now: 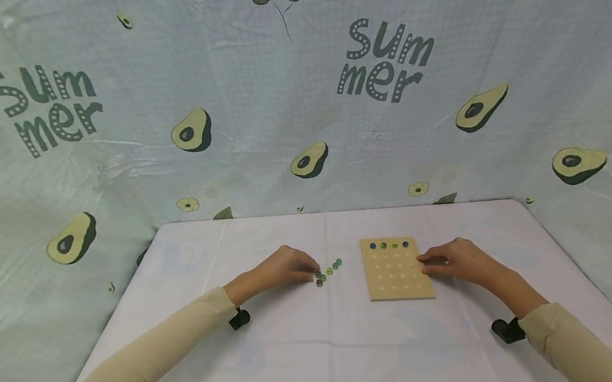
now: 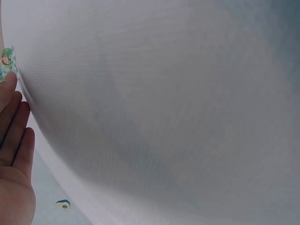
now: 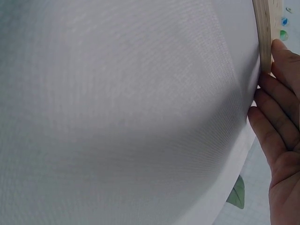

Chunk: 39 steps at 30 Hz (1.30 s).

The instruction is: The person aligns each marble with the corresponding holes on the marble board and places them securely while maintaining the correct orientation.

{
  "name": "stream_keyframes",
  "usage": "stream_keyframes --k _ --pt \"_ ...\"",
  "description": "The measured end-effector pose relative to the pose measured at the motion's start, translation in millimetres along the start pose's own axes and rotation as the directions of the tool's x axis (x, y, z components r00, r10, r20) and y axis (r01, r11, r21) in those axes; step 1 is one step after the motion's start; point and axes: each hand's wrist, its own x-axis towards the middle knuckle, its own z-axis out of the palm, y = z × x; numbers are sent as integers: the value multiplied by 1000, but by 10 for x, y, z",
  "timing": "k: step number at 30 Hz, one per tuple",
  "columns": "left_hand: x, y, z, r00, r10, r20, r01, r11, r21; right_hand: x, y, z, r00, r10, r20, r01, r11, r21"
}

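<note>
A square wooden board (image 1: 396, 288) with rows of shallow hollows lies on the table. Several glass marbles (image 1: 384, 245) sit along its far row. My right hand (image 1: 461, 260) holds the board by its right edge; in the right wrist view the thumb lies over the board's edge (image 3: 265, 37) with the fingers beside it. To the left of the board, several loose green and clear marbles (image 1: 329, 271) lie in a small slanting group. My left hand (image 1: 286, 266) reaches this group, its fingertips at the nearest marbles. In the left wrist view the thumb touches a marble (image 2: 8, 57), its fingers fairly straight.
A pale cloth (image 1: 294, 356) covers the table. Behind and at the sides hangs a white curtain (image 1: 249, 92) printed with avocados and lettering. Black wrist cameras sit below both sleeves, the left one (image 1: 240, 319) and the right one (image 1: 508, 330) close to the tabletop.
</note>
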Motion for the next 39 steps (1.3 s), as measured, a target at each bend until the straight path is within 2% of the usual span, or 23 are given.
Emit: stream_keyframes --k 8,15,20,27,39 --pt "39 -25 34 1000 10 -15 -9 999 39 3 -12 -27 1000 -1 6 1 1000 7" --pt "76 33 28 999 31 -43 -27 995 94 16 -30 -46 1000 -3 -12 3 1000 -15" --pt "80 75 36 999 23 -44 -18 992 124 10 -46 -39 1000 -13 -6 13 1000 -9" --pt "91 75 48 999 5 -41 1 991 131 -1 -46 -37 1000 -13 -20 12 1000 -24" --pt "58 31 52 999 24 -37 -19 992 122 0 -42 -8 999 -24 -25 24 1000 -7"
